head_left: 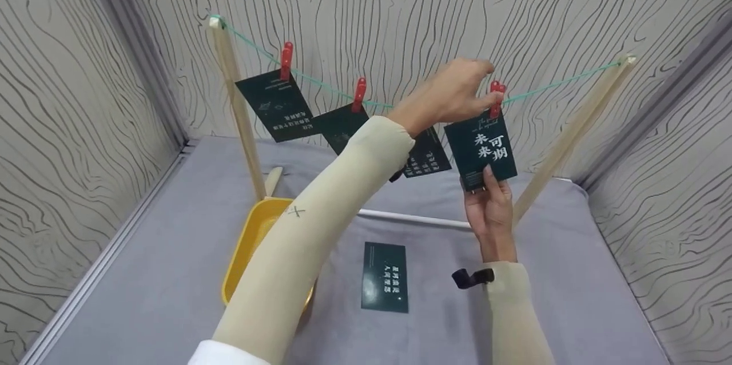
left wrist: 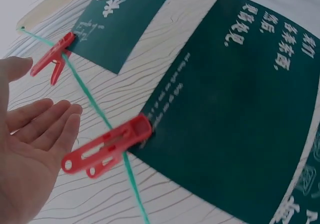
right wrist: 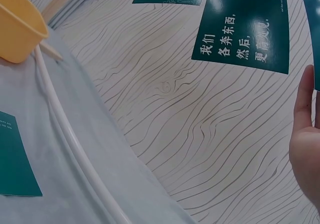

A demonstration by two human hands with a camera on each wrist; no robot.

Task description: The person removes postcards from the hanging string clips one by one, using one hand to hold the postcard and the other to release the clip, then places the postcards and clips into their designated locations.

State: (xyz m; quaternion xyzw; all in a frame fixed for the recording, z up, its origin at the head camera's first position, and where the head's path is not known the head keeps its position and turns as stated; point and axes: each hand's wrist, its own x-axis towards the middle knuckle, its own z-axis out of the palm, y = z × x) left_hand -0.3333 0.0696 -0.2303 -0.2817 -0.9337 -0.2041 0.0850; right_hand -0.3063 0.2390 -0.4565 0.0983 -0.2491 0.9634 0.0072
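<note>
My left hand (head_left: 457, 90) is beside the rightmost red clothespin (head_left: 496, 100), its thumb and fingers spread apart. In the left wrist view that clothespin (left wrist: 54, 58) sits on the green string (left wrist: 87, 91), clipped over a dark green card's edge. My right hand (head_left: 493, 210) pinches the same card (head_left: 480, 150) near its bottom, thumb in front and fingers behind. Nearer in the left wrist view, another red clothespin (left wrist: 107, 144) holds a printed card (left wrist: 225, 99) on the string; in the head view my left forearm partly covers this card (head_left: 429, 153).
Two more cards (head_left: 277, 104) hang at the left under red clothespins (head_left: 359, 94). Wooden posts (head_left: 237, 113) hold the string's ends. On the grey cloth lie a loose card (head_left: 385, 277), a yellow tray (head_left: 243, 250) partly behind my left arm, and a white rod (head_left: 417, 218).
</note>
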